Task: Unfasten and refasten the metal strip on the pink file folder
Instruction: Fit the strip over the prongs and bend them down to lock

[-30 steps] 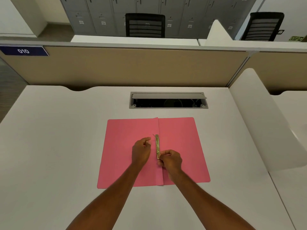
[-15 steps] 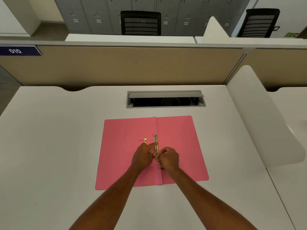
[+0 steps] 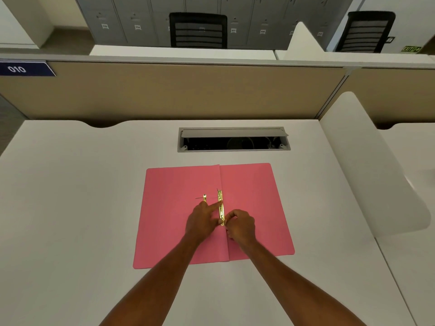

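The pink file folder [image 3: 179, 222] lies open and flat on the white desk. A gold metal strip [image 3: 220, 205] runs along its centre fold. A small gold clip piece [image 3: 204, 197] lies loose on the left leaf, just left of the strip. My left hand [image 3: 202, 220] rests on the left leaf, its forefinger stretched across onto the middle of the strip. My right hand [image 3: 241, 225] is curled at the strip's near end, fingertips pinching it there. The near end of the strip is hidden by my fingers.
The white desk [image 3: 70, 220] has an open grey cable tray [image 3: 234, 140] behind the folder. A beige partition [image 3: 176, 90] closes the back. A white curved side divider [image 3: 367, 165] stands at the right. Black chairs and grey lockers stand beyond.
My left hand has come down from the strip's far end to its middle, leaving the small gold clip piece on the left leaf. My right hand stays at the near end.
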The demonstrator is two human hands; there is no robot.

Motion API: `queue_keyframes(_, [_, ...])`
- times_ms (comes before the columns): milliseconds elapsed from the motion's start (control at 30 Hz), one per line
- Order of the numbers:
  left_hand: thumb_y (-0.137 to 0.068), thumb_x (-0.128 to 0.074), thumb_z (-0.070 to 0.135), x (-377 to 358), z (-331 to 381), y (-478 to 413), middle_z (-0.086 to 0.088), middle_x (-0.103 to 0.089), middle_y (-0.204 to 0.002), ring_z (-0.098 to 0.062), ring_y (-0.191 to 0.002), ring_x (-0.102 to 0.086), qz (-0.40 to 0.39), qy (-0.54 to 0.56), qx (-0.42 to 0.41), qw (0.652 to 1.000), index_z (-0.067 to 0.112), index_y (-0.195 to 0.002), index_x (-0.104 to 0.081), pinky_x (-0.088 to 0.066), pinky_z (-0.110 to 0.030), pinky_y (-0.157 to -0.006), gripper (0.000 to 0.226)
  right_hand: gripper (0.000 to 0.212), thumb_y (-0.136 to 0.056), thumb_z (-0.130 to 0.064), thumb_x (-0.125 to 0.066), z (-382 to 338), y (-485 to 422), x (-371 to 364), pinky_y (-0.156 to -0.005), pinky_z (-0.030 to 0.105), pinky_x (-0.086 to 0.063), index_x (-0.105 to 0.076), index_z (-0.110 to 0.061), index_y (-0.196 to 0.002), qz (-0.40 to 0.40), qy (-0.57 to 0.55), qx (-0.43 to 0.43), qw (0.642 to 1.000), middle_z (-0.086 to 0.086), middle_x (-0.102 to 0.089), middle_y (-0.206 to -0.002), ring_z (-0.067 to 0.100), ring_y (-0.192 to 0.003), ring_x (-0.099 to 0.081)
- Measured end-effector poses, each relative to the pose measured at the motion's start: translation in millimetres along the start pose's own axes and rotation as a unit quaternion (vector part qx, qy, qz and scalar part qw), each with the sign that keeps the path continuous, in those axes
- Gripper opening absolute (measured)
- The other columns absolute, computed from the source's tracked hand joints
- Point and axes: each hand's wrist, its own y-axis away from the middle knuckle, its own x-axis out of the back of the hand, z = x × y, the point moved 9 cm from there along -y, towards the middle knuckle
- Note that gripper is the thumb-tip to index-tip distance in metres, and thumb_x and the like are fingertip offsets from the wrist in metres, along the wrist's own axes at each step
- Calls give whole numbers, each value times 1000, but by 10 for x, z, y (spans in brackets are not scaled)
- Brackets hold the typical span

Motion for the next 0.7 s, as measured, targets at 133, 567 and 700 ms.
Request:
queue_keyframes(133, [-98,-76,32,8,4,10,-13,-62,-128,-32,-121,-60,6,-10,5,1000,43,-158,-52,-58,-44,-100,65,24,-96,6,-60,20,-3,7,-83,57,-66,-82,-1,-92,-6,-33,-10,999,20,-80,-91,43,-90,-78])
queue_keyframes(567, [-109,-57,10,56,54,-10,-18,-69,-122,-35,-113,-71,19,-32,-18,999,34,-153,-61,-61,-45,-93,50,24,-93,-20,-78,24,-7,-38,-60,45,-65,-76,4,-89,-24,-115,-89,989,24,-81,-83,27,-55,-69])
queue_keyframes(700, [-111,-56,16,85,33,-52,-12,-77,-111,-31,-101,-72,18,15,12,1000,29,-145,-69,-60,-45,-94,39,21,-91,-17,-80,25,23,-144,-57,41,-65,-73,-1,-78,-48,-86,-98,990,25,-80,-79,29,-53,-72])
